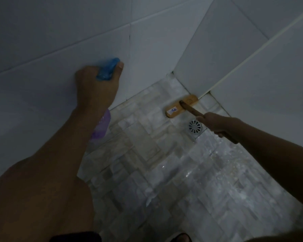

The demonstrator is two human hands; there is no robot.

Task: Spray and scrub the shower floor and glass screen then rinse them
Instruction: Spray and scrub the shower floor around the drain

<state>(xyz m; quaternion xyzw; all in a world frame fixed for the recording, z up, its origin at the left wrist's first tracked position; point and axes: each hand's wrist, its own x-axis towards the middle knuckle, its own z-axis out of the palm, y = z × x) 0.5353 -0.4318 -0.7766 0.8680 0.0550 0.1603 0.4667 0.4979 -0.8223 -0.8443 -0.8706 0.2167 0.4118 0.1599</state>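
At the far corner of the shower floor (138,145), the brush (175,109) is gripped by the right hand (217,125) for scrubbing; the spray bottle (108,69) is gripped ready by the left hand (94,86).

The left hand (96,84) and forearm hide most of the spray bottle (101,126), and its blue head is blurred. The brush (181,106) label is too small to read. The near end of its handle is lost inside the right hand (217,124).
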